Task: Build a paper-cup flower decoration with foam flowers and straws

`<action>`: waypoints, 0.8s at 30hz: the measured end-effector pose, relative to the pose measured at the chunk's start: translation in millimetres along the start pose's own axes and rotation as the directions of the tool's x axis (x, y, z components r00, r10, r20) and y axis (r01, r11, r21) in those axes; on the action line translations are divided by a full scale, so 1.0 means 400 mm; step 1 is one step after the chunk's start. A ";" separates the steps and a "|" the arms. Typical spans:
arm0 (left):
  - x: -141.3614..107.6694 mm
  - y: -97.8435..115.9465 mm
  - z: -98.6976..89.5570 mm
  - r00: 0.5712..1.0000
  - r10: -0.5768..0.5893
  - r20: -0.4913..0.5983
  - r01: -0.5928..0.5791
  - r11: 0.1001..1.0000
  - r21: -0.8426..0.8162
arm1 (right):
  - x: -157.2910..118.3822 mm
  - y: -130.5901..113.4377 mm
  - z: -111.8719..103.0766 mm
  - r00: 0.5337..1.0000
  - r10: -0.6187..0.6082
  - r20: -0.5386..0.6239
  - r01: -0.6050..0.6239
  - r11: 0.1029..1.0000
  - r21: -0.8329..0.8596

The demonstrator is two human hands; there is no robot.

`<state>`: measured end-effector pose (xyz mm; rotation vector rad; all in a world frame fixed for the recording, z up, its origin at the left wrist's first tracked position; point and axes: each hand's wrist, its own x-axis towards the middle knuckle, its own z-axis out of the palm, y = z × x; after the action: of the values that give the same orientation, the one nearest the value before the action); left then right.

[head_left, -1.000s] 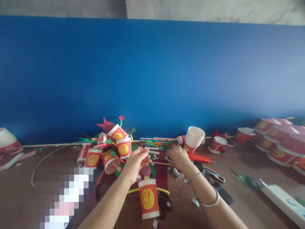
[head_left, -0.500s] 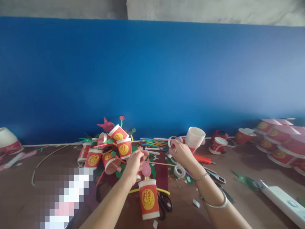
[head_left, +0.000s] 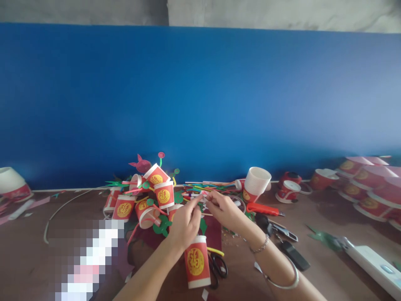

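My left hand (head_left: 187, 219) is closed, index finger stretched toward my right fingertips, above the upright red paper cup (head_left: 196, 263) with a yellow emblem. My right hand (head_left: 224, 208) is closed in a pinch, its fingertips meeting those of the left. Whatever lies between the fingertips is too small to make out. A yellow straw (head_left: 216, 251) sticks out at the cup's right side. Black-handled scissors (head_left: 221, 267) lie just right of the cup. My left hand hides the space above the cup's rim.
Decorated red cups (head_left: 123, 207) are piled at left of centre. Coloured straws (head_left: 200, 186) lie along the blue wall (head_left: 200, 104). A stack of white-lined cups (head_left: 257, 184), an orange-red cutter (head_left: 265, 209), keys with a black fob (head_left: 294, 255) and green-bladed snips (head_left: 326, 238) are to the right.
My right hand has moved left and down, away from the white ring by its fingers. My left hand has shifted slightly right, and both hands' fingertips now meet above the cup.
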<state>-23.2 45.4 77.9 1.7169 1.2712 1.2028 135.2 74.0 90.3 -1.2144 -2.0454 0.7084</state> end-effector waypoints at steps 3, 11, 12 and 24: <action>-0.005 -0.002 0.008 1.000 0.026 0.003 -0.026 0.999 0.038 | 0.001 0.006 0.000 1.000 -0.002 -0.030 0.001 1.000 -0.023; 0.003 -0.019 0.009 0.999 0.024 -0.032 -0.024 1.000 0.018 | -0.003 -0.002 0.000 1.000 -0.021 0.023 0.022 0.997 -0.076; 0.005 -0.021 0.009 0.999 0.011 -0.036 -0.011 1.000 -0.001 | -0.005 -0.007 -0.001 0.999 -0.026 0.036 0.029 0.997 -0.076; 0.007 -0.013 0.001 0.993 0.085 -0.079 -0.075 0.989 0.128 | -0.009 -0.022 -0.001 0.998 -0.056 0.036 0.061 0.988 -0.142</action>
<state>-24.2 49.5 73.8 1.8394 1.3640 1.2774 131.8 67.1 96.0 -1.2236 -2.1801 0.5650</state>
